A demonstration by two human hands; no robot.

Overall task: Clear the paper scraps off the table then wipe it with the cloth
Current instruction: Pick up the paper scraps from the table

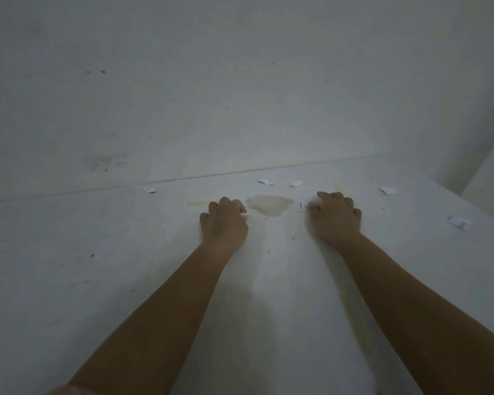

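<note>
Both my hands rest on a white table [126, 252], reaching toward its far edge. My left hand [224, 223] is curled, and a sliver of white paper [245, 214] shows at its fingertips. My right hand [335, 216] has its fingers bent over a printed paper scrap [304, 206]. Several more white paper scraps lie loose along the far edge: one at the left [149, 190], two in the middle [266, 181] [296, 183], and two at the right [388, 190] [458, 222]. No cloth is in view.
A yellowish-brown stain [268, 205] lies between my hands, with yellow streaks [200, 203] beside it. A white wall [240, 81] rises directly behind the table's far edge. At the right the table ends at a corner [468, 195].
</note>
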